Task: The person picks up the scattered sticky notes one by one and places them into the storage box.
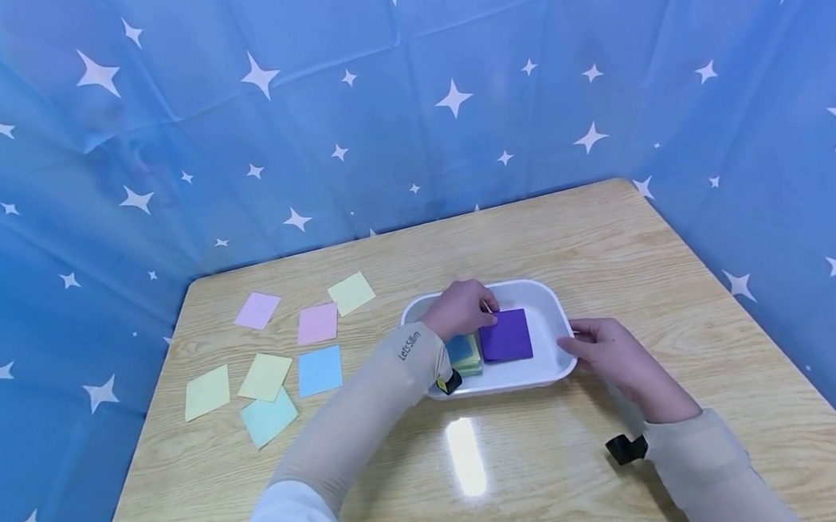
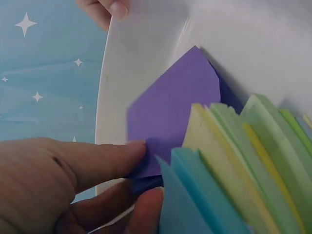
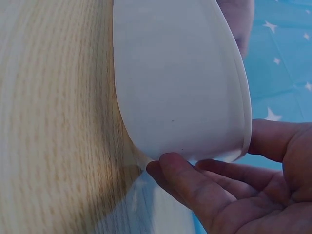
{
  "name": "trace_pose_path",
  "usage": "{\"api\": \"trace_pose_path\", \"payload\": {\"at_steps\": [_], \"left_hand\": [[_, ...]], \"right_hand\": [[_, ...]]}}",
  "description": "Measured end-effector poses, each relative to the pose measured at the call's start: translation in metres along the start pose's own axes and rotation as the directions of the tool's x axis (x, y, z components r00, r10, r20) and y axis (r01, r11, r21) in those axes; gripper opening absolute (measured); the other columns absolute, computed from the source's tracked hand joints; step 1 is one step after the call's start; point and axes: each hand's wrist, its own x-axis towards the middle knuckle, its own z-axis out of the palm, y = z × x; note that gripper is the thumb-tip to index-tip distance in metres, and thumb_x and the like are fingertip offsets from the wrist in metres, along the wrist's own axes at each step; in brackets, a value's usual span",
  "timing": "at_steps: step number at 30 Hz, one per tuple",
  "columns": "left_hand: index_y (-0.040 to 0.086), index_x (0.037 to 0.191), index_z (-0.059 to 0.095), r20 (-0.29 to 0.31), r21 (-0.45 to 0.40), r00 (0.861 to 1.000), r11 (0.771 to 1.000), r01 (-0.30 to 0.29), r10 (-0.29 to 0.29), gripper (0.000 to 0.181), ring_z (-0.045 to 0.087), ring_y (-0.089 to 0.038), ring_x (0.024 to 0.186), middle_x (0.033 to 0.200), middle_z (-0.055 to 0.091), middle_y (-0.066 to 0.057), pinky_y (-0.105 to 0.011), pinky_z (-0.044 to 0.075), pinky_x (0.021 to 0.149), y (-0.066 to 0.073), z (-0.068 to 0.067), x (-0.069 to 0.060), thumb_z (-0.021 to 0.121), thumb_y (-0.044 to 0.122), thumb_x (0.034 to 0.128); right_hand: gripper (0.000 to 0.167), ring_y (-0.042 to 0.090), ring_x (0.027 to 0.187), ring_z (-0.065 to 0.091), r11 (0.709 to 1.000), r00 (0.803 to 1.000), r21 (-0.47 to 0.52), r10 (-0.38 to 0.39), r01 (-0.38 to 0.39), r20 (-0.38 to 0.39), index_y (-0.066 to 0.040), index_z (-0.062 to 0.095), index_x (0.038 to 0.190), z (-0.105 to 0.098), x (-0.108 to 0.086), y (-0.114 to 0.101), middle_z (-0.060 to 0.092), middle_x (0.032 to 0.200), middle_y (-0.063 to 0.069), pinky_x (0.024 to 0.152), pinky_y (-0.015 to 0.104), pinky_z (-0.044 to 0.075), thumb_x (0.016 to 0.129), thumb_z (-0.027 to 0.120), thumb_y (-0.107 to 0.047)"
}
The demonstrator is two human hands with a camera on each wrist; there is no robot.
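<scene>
A white plastic tray (image 1: 548, 365) stands on the wooden table, with a purple sticky note pad (image 1: 506, 337) inside it. My left hand (image 1: 460, 308) reaches into the tray and pinches the pad's edge, thumb on top and fingers below. In the left wrist view the purple pad (image 2: 180, 97) stands tilted beside a row of blue, yellow and green sticky note pads (image 2: 273, 146). My forearm hides part of that row in the head view. At the tray's right end my right hand (image 1: 614, 361) holds the rim, thumb over it and fingers under the outer wall (image 3: 180, 83).
Loose sticky notes lie on the left of the table (image 1: 545, 461): pink (image 1: 317, 324), yellow (image 1: 206, 393), a blue one (image 1: 320, 371) and a turquoise one (image 1: 269, 418). A blue curtain (image 1: 379, 96) with white stars hangs behind the table and at its sides.
</scene>
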Motion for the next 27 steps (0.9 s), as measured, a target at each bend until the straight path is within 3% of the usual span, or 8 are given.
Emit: {"api": "trace_pose_path", "payload": {"at_steps": [8,15,22,27], "left_hand": [[0.014,0.127,0.072,0.067,0.056,0.997,0.998,0.039,-0.043,0.029,0.065,-0.014,0.103,0.120,0.072,-0.003,-0.028,0.055,0.090,-0.003,-0.006,-0.001,0.068,0.023,0.0999],[0.013,0.129,0.071,0.053,0.043,0.998,0.999,0.032,-0.034,0.030,0.065,-0.015,0.108,0.123,0.072,-0.004,-0.029,0.056,0.093,-0.008,-0.010,-0.003,0.064,0.023,0.1015],[0.014,0.129,0.070,-0.025,-0.024,1.000,1.000,-0.003,0.003,0.029,0.066,-0.015,0.109,0.123,0.072,-0.003,-0.030,0.057,0.094,-0.008,-0.018,-0.012,0.061,0.025,0.1034],[0.011,0.124,0.072,-0.118,-0.174,0.993,0.984,-0.038,0.018,0.028,0.066,-0.013,0.097,0.110,0.073,0.000,-0.026,0.057,0.082,-0.019,-0.031,-0.030,0.061,0.026,0.1034]], "right_hand": [[0.052,0.038,0.123,0.064,1.000,1.000,-0.008,0.002,-0.002,0.000,0.020,0.040,0.145,0.002,0.003,-0.003,0.055,0.138,0.040,0.094,0.032,0.061,0.105,0.054,-0.011],[0.054,0.041,0.125,0.063,1.000,1.000,-0.014,0.002,-0.002,0.011,0.020,0.037,0.147,0.002,0.006,-0.004,0.053,0.140,0.040,0.094,0.034,0.061,0.106,0.053,-0.012],[0.053,0.036,0.121,0.065,1.000,1.000,-0.029,-0.006,0.006,0.009,0.021,0.039,0.145,-0.001,0.005,-0.001,0.053,0.140,0.040,0.091,0.031,0.062,0.106,0.053,-0.012],[0.055,0.036,0.123,0.064,1.000,1.000,-0.019,0.006,-0.006,0.018,0.021,0.037,0.146,-0.001,0.003,0.003,0.051,0.142,0.041,0.092,0.030,0.062,0.107,0.053,-0.013]]}}
